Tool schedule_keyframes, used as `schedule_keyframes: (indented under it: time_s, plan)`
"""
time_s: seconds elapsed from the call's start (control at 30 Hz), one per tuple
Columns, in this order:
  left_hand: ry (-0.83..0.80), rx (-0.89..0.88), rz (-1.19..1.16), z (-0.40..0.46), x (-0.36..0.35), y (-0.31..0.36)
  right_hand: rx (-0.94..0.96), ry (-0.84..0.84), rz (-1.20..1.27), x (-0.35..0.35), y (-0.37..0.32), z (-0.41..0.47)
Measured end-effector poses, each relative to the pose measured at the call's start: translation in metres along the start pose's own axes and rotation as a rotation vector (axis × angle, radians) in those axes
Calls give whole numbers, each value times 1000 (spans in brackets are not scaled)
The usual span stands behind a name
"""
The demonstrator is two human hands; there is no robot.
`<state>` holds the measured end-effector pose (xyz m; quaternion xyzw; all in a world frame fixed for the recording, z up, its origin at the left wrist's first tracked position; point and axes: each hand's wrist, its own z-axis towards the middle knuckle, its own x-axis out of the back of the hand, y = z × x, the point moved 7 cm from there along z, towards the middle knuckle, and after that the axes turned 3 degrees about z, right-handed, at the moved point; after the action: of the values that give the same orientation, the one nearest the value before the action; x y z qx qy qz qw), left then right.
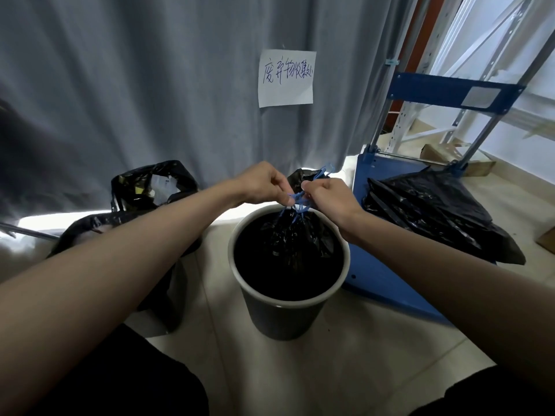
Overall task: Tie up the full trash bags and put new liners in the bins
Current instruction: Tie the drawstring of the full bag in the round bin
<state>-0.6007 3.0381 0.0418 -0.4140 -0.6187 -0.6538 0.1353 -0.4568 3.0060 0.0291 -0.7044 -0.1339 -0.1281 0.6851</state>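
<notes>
A dark round bin [264, 298] with a pale rim stands on the floor in the middle. Inside it sits a black trash bag [295, 238], its neck gathered upward. Blue drawstrings [295, 202] come out of the neck. My left hand [264, 183] and my right hand [327, 195] are both above the bin's far rim, each pinching the blue drawstrings, fingers closed and nearly touching each other. A blue loop [326, 171] sticks up behind my right hand. A second bin with an open black bag [153, 187] stands at the left.
A grey curtain [150, 85] with a handwritten paper sign [286, 78] hangs behind. A blue hand cart [387, 277] at the right carries loose black bags [435, 211]. Metal shelving stands at the far right. More black plastic [162, 295] lies left of the bin.
</notes>
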Motion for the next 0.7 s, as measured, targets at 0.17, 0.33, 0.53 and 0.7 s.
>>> schedule_keyframes:
  time_s: [0.17, 0.33, 0.53, 0.7]
  plan:
    - [-82, 1, 233, 0, -4, -1, 98, 81, -127, 7, -9, -4]
    - [-75, -36, 363, -3, 13, 11, 192, 13, -364, 4, -15, -9]
    - [76, -33, 512, -1, 25, 13, 122, -181, -504, -8, -5, -17]
    - [178, 2, 782, -2, 7, -2, -7, -416, -645, -22, 12, -37]
